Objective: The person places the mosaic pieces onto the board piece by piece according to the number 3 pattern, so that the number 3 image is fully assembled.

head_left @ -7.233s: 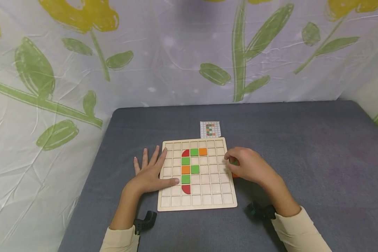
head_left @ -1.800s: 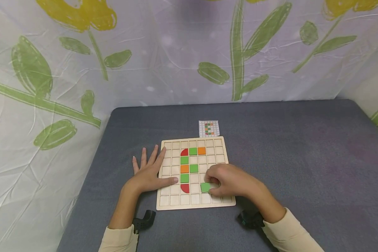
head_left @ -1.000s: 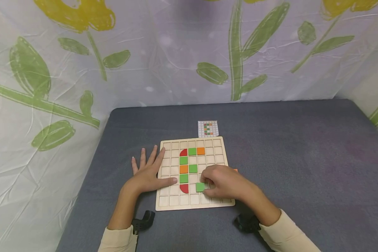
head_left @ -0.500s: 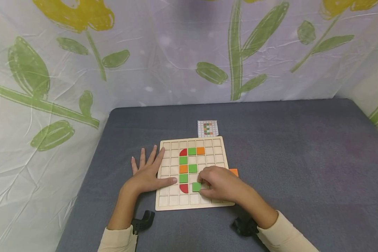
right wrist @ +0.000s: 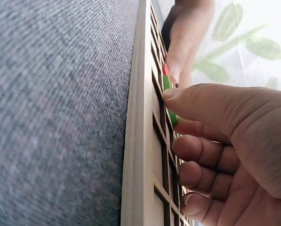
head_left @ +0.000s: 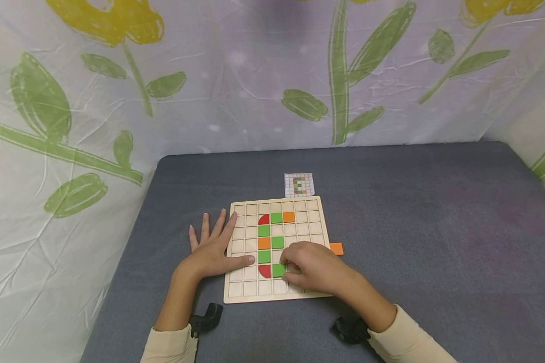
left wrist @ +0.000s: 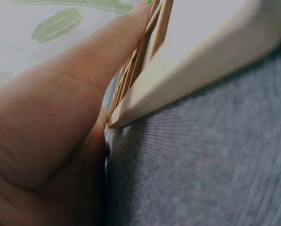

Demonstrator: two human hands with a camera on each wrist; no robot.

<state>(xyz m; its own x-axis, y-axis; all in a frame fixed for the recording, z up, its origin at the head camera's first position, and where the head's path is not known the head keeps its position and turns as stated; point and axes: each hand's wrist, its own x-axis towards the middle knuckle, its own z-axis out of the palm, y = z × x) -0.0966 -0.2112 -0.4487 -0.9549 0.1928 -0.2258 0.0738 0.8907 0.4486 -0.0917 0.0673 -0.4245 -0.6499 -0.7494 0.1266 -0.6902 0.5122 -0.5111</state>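
Observation:
A wooden grid board (head_left: 265,288) lies on the table, with red, green and orange tiles set in its cells. My right hand (head_left: 315,266) pinches a green square tile (head_left: 278,270) between thumb and index finger, just right of the lower red quarter-round tile (head_left: 265,271). In the right wrist view the green tile (right wrist: 167,84) sits at the board's surface under the thumb; whether it lies flat in its cell is hard to tell. My left hand (head_left: 213,254) rests spread at the board's left edge, its thumb over the frame.
A small printed card (head_left: 299,185) showing a coloured grid pattern lies behind the board. One orange square tile (head_left: 336,249) lies at the board's right edge, partly hidden earlier by the hand. Dark grey cloth covers the table (head_left: 418,212).
From the board's right side, my right hand has brought the green tile left across the lower cells to beside the red quarter-round. An orange tile has come into view. My left hand stays put.

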